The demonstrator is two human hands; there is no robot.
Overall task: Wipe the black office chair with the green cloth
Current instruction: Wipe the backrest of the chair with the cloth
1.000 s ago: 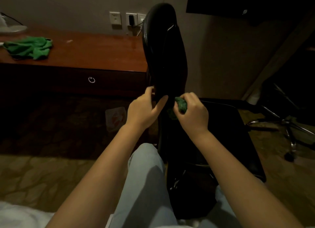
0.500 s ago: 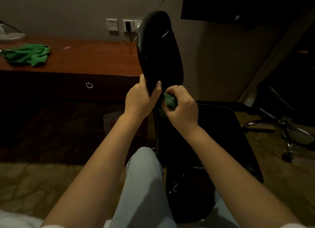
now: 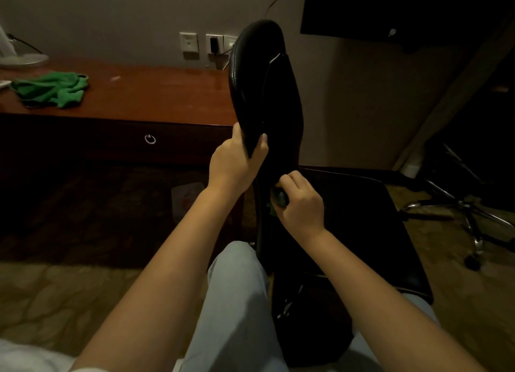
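Item: black office chair (image 3: 267, 98), backrest edge-on just beside desk (image 3: 167, 93) corner, left hand (image 3: 234, 165) gripping its near edge, right hand (image 3: 299, 204) clenching bunched green cloth (image 3: 280, 197) against lower backrest; open carpet (image 3: 83, 204) to left.

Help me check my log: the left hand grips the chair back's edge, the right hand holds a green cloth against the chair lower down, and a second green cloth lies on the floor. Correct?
No. In the head view the second green cloth lies on the wooden desk, not the floor. The left hand does grip the chair back, and the right hand holds its green cloth.
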